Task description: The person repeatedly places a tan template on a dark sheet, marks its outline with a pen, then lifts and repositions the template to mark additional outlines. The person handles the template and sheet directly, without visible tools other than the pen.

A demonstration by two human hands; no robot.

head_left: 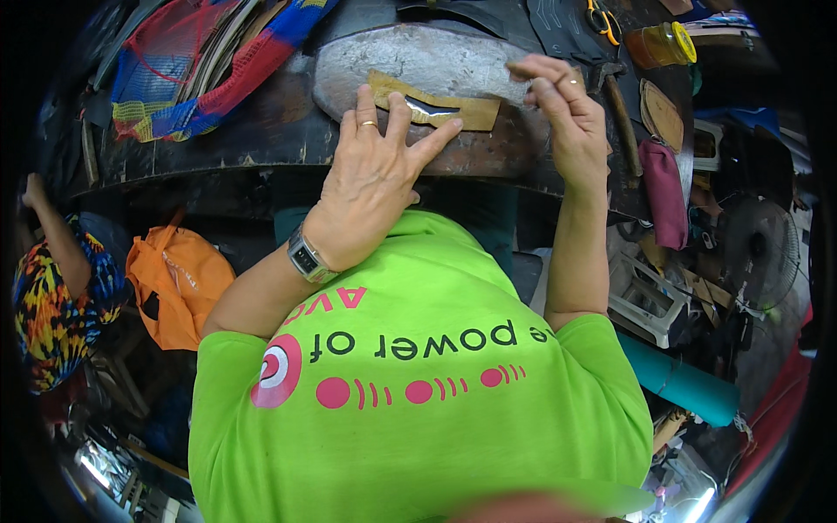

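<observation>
the left hand (370, 170) lies flat with its fingers (366, 105) spread wide, their tips pressing down on a flat tan strip of leather-like material with a curved cut edge (462, 109). the strip rests across a worn grey oval stone slab (410, 57) that sits on the dark, scuffed worktop (261, 131), and a shiny dark patch shows on the strip just beside the fingertips. a ring sits on one finger of that hand and a grey square wristwatch (307, 258) is strapped to the wrist. the right hand (567, 109) is raised just above the right end of the strip, its fingers (536, 70) curled and pressed together near the thumb as if pinching something small; what they hold, if anything, is too small to tell. to the right on the worktop lie a hammer with a wooden handle (621, 122), a maroon cloth pouch (664, 192), a tan oval sole-shaped piece (663, 113), an amber plastic jar with a yellow lid (661, 44) and orange-handled scissors (602, 19). at the far left of the worktop a red, blue and yellow mesh bag (200, 61) holds flat sheets. below the worktop an orange plastic bag (174, 283) hangs near another person's patterned sleeve (52, 305). a bright green t-shirt (418, 392) fills the lower part of the view.
</observation>
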